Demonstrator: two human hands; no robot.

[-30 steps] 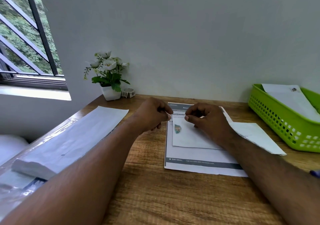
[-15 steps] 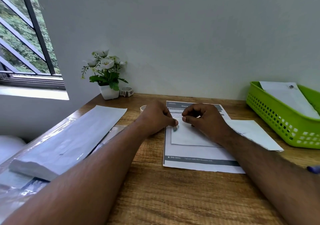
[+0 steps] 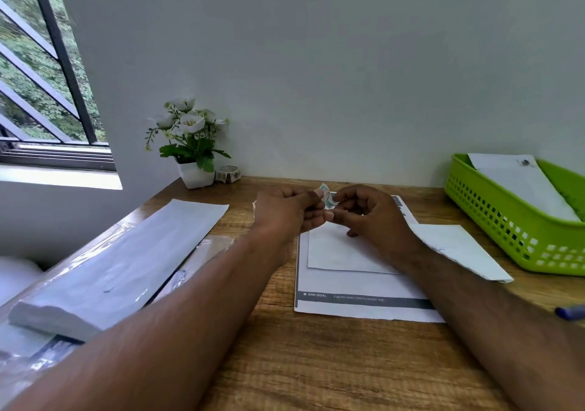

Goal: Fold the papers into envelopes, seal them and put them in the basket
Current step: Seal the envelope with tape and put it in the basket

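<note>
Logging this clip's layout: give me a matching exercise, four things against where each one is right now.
Things:
1. sticker
2. folded envelope
3. green basket
4. flower pot

Places:
A. far left corner of the desk, by the wall
B. pinched between both hands, off the desk
C. right edge of the desk, with an envelope inside
D. flat on the printed instruction sheet

Pairs: 1-B, 2-D, 3-C, 4-A
</note>
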